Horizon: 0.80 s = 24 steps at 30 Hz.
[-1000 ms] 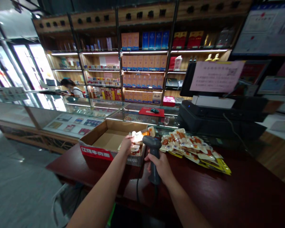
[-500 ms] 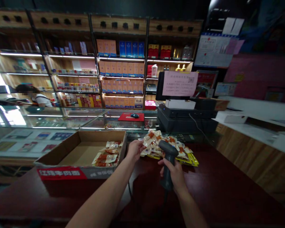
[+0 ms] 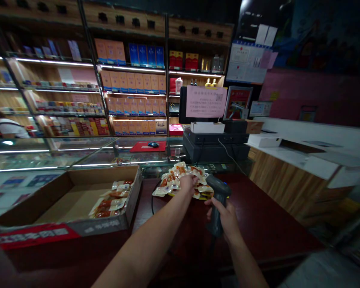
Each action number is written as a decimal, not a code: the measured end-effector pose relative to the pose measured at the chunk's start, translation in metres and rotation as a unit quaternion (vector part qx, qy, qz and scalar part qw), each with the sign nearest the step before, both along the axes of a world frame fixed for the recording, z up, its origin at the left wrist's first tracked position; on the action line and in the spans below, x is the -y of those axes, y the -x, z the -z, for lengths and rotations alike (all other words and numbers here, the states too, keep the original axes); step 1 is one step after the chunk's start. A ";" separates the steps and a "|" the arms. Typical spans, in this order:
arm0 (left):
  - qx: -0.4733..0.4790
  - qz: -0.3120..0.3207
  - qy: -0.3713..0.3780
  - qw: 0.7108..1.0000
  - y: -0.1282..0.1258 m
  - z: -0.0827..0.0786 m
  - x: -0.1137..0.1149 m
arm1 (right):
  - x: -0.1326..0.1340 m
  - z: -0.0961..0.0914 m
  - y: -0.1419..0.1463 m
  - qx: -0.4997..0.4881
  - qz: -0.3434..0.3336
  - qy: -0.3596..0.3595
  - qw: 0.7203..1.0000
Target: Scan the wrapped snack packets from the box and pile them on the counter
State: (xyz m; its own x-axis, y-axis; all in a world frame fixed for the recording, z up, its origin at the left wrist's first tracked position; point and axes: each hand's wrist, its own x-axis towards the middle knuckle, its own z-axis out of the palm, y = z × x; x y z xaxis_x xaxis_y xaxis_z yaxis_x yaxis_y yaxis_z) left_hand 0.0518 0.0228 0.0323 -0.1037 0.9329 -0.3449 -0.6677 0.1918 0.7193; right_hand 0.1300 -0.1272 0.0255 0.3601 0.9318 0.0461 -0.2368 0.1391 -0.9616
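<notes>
My left hand [image 3: 188,183] reaches across a pile of clear vacuum-sealed snack packets [image 3: 171,180] with reddish-brown food inside. Its fingers are curled down on a packet in the right part of the pile, and the fingertips are partly hidden. Just to the right, my right hand [image 3: 227,216] is wrapped around the handle of a dark grey barcode scanner [image 3: 217,187]. The scanner is upright, its head close to the pile's right edge. Yellow-edged packets show under the pile.
Left of the pile stands an open cardboard box [image 3: 134,204] holding several similar packets [image 3: 108,205]. Behind are a glass counter with a mouse [image 3: 153,144] on a red mat, and a monitor [image 3: 183,105] above a dark cash drawer [image 3: 216,150]. Another person [image 3: 10,126] is at far left.
My left hand has moved from the pile's left edge rightward over the packets, nearer the scanner. The right hand still holds the scanner. The view has turned right, shifting the surroundings left.
</notes>
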 end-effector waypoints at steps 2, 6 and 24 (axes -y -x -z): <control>-0.005 0.023 0.003 1.000 0.003 0.001 0.003 | 0.000 0.002 0.000 -0.002 -0.004 -0.003 1.000; -0.014 0.065 -0.020 0.998 0.035 -0.004 0.014 | -0.002 0.007 0.005 0.010 -0.025 0.006 1.000; -0.624 -0.104 0.045 0.773 0.394 0.003 0.009 | -0.012 0.016 0.141 0.007 -0.216 0.027 0.976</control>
